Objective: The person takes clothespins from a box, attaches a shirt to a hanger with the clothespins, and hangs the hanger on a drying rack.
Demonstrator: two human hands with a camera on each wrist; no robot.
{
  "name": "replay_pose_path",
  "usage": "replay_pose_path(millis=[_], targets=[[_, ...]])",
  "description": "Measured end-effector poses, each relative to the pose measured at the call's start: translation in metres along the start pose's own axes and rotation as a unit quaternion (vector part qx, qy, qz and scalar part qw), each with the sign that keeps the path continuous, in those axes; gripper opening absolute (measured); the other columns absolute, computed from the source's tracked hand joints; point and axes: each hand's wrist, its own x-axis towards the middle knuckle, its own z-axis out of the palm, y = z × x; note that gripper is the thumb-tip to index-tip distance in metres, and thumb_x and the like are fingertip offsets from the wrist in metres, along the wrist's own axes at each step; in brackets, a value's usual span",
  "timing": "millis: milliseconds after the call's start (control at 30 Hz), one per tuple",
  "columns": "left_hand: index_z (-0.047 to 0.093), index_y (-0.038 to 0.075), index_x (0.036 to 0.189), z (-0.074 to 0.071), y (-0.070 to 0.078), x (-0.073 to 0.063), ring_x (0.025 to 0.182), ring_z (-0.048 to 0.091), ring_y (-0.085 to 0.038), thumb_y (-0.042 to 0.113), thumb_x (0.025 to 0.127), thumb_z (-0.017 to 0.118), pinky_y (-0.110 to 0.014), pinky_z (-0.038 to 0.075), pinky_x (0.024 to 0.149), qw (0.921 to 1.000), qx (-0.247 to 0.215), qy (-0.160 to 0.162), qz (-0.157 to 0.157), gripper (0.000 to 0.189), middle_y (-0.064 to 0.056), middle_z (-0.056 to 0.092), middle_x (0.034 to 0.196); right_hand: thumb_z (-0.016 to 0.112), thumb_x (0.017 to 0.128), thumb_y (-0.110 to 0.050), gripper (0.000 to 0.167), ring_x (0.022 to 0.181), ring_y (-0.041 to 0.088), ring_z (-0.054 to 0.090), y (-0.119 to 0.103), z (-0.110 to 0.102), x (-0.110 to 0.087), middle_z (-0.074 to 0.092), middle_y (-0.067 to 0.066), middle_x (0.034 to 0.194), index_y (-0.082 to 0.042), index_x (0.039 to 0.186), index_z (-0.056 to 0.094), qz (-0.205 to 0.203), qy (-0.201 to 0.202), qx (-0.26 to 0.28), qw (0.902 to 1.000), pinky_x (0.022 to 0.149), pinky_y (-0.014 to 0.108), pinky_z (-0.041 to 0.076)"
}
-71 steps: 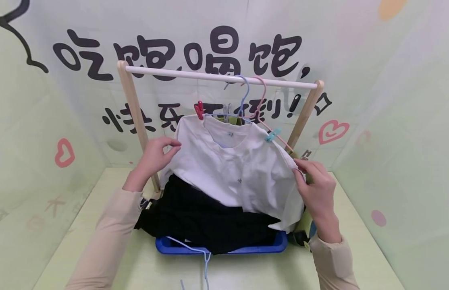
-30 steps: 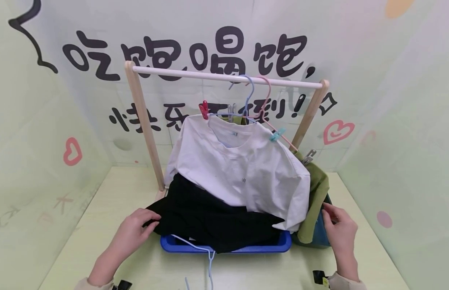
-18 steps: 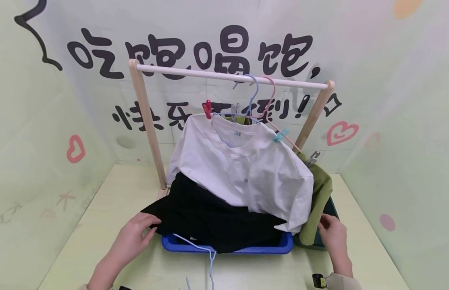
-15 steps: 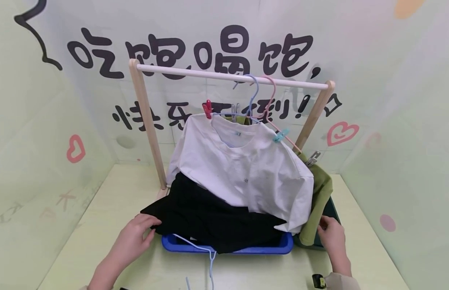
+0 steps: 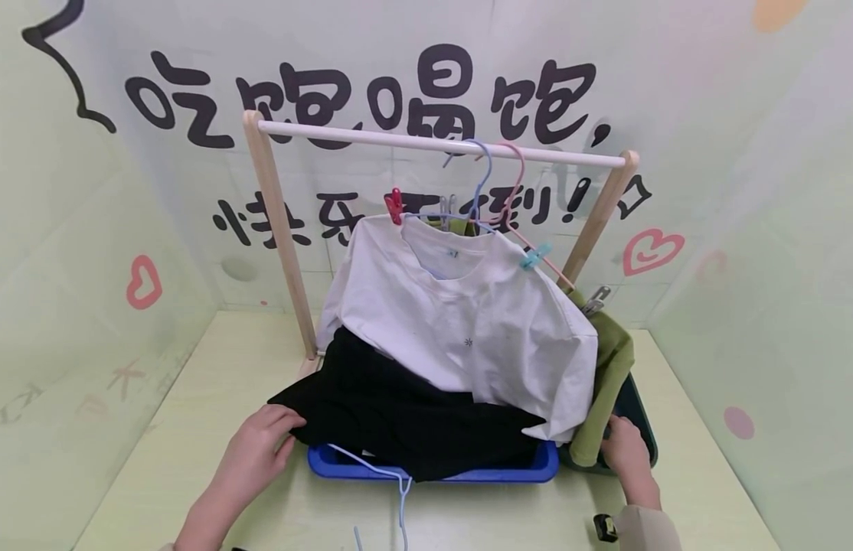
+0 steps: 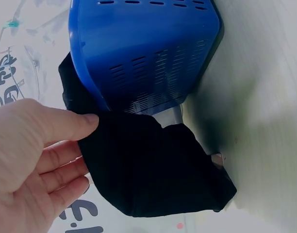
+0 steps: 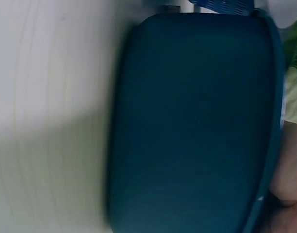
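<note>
A white T-shirt [image 5: 440,306] hangs on a blue hanger [image 5: 483,180] from the rack. It is clipped by a red clothespin [image 5: 394,205] and a teal clothespin [image 5: 534,257]. Below it, black cloth [image 6: 139,165] drapes over a blue basket [image 6: 139,48]. My left hand [image 5: 261,448] touches the cloth's left edge; in the left wrist view its thumb lies over that edge, with the other fingers loosely extended. At the right, my right hand [image 5: 626,451] grips the rim of a dark teal bin [image 7: 197,121] beside the olive garment [image 5: 609,367]. Its fingertips are partly hidden.
The wooden rack [image 5: 282,237] carries a white rod [image 5: 399,139] with a pink hanger [image 5: 521,176] behind the blue one. Grey metal clothespins [image 5: 596,300] hold the olive garment. Another light-blue hanger [image 5: 402,505] sticks out over the basket's front.
Both hands have come down from the T-shirt's shoulders, the left to the black cloth, the right to the bin. The bin has lately shifted outward to the right.
</note>
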Motion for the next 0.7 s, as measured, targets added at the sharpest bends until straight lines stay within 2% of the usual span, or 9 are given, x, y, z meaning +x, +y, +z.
replay_pose_path(millis=[200, 433, 633, 700], targets=[[0.067, 0.001, 0.078, 0.002, -0.001, -0.001, 0.076, 0.058, -0.022, -0.015, 0.052, 0.067, -0.038, 0.048, 0.069, 0.9999, 0.008, 0.01, 0.011, 0.03, -0.004, 0.061, 0.079, 0.057, 0.079, -0.004, 0.008, 0.077, 0.049, 0.059, 0.001, 0.004, 0.005, 0.058, 0.03, 0.08, 0.003, 0.076, 0.055, -0.004, -0.008, 0.0, 1.0, 0.059, 0.055, 0.047], [0.066, 0.002, 0.077, 0.003, -0.003, -0.002, 0.075, 0.057, -0.021, -0.014, 0.052, 0.065, -0.038, 0.047, 0.069, 0.9997, 0.014, 0.014, 0.015, 0.03, -0.003, 0.06, 0.078, 0.04, 0.09, -0.006, 0.022, 0.074, 0.047, 0.06, 0.0, 0.009, 0.011, 0.061, 0.031, 0.083, -0.002, 0.071, 0.051, 0.021, -0.014, 0.02, 0.9995, 0.056, 0.054, 0.047], [0.066, 0.003, 0.077, 0.003, -0.003, -0.003, 0.076, 0.057, -0.022, -0.015, 0.053, 0.066, -0.039, 0.047, 0.071, 0.9997, 0.017, 0.01, 0.013, 0.03, -0.002, 0.06, 0.079, 0.04, 0.087, -0.004, 0.021, 0.07, 0.047, 0.059, -0.002, 0.011, 0.015, 0.059, 0.031, 0.079, -0.002, 0.067, 0.047, 0.028, 0.011, 0.029, 0.9991, 0.054, 0.055, 0.046], [0.066, 0.004, 0.077, 0.003, -0.003, -0.003, 0.077, 0.056, -0.022, -0.015, 0.054, 0.066, -0.039, 0.047, 0.071, 0.9998, 0.019, 0.006, 0.01, 0.03, -0.002, 0.059, 0.079, 0.04, 0.088, -0.003, 0.023, 0.065, 0.044, 0.059, -0.003, 0.011, 0.016, 0.058, 0.029, 0.075, -0.003, 0.065, 0.045, 0.028, 0.016, 0.034, 0.9989, 0.052, 0.053, 0.045]])
